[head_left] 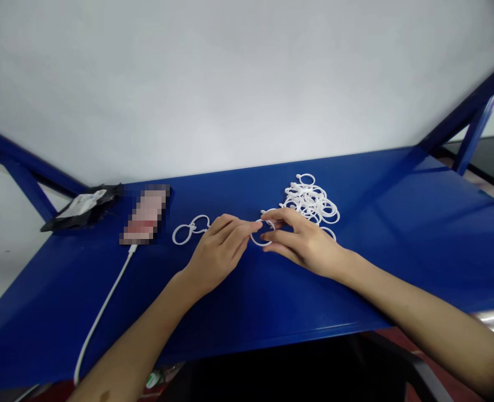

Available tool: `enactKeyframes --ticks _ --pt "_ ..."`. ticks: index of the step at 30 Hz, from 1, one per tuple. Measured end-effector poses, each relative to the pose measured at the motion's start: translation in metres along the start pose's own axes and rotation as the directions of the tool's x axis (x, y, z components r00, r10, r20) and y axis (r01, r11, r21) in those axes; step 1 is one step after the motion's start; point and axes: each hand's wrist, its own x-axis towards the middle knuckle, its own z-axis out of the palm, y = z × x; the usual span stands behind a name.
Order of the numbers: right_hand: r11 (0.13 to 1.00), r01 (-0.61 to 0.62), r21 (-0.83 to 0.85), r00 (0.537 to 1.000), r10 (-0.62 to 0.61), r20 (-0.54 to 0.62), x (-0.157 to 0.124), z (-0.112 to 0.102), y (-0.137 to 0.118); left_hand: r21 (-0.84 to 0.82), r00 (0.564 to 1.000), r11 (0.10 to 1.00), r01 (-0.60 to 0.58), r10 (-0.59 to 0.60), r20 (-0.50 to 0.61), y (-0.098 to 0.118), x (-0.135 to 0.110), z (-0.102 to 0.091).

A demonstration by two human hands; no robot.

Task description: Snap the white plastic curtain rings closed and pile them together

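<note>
Between my two hands is a thin white plastic ring (262, 244), held just over the blue tabletop. My left hand (222, 245) pinches the ring's left side with thumb and fingertips. On the other side, my right hand (301, 240) closes its thumb and fingers on the ring's right edge. Behind the right hand lies a heap of similar white rings (309, 200), several of them with small round knobs. Left of my left hand, a few linked white rings (182, 235) rest on the table, partly hidden by that hand.
A blurred-out phone (145, 218) lies at the left with a white cable (104, 307) running toward the front edge. Beyond it sits a black plastic package (83, 206) with a white label. Blue metal braces flank the blue table (398, 223), and a pale wall stands behind.
</note>
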Motion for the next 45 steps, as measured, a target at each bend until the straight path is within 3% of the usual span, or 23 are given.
enactKeyframes --ticks 6,10,13,19,25,28,33,39,43,45 --pt "0.996 -0.021 0.090 0.999 0.024 -0.035 0.001 0.000 -0.001 -0.030 0.996 0.996 0.085 -0.086 -0.011 0.000 0.000 0.001" --pt "0.949 -0.161 0.272 0.985 0.170 -0.010 0.000 0.005 -0.002 -0.131 0.983 0.975 0.181 -0.174 0.061 0.001 0.002 -0.002" --pt "0.885 -0.283 0.370 0.952 0.305 -0.002 -0.001 0.008 -0.004 -0.217 0.954 0.930 0.296 -0.278 0.109 0.003 0.004 -0.003" --pt "0.851 -0.351 0.390 0.924 0.381 -0.001 -0.001 0.009 -0.008 -0.370 0.904 0.826 0.425 -0.409 0.125 0.009 0.004 -0.001" --pt "0.697 -0.457 0.552 0.860 0.505 0.076 0.000 0.012 -0.012 -0.549 0.865 0.680 0.487 -0.464 0.193 0.007 0.002 0.002" --pt "0.653 -0.474 0.590 0.854 0.505 0.127 -0.001 0.012 -0.012 -0.559 0.856 0.664 0.497 -0.481 0.190 0.005 0.002 0.002" --pt "0.721 -0.446 0.531 0.888 0.432 0.159 -0.004 0.010 -0.013 -0.500 0.853 0.706 0.502 -0.500 0.152 0.008 0.005 0.003" --pt "0.874 -0.309 0.374 0.951 0.293 0.101 -0.006 0.011 -0.009 -0.366 0.909 0.835 0.412 -0.403 0.102 0.010 0.003 0.007" --pt "0.924 -0.344 0.165 0.936 0.351 -0.015 -0.001 0.013 0.004 -0.003 0.916 0.931 0.365 -0.358 0.182 -0.010 0.004 -0.002" --pt "0.935 -0.355 0.014 0.929 0.355 -0.108 0.001 0.010 0.016 0.227 0.883 0.894 0.386 -0.430 0.190 -0.027 0.001 -0.013"
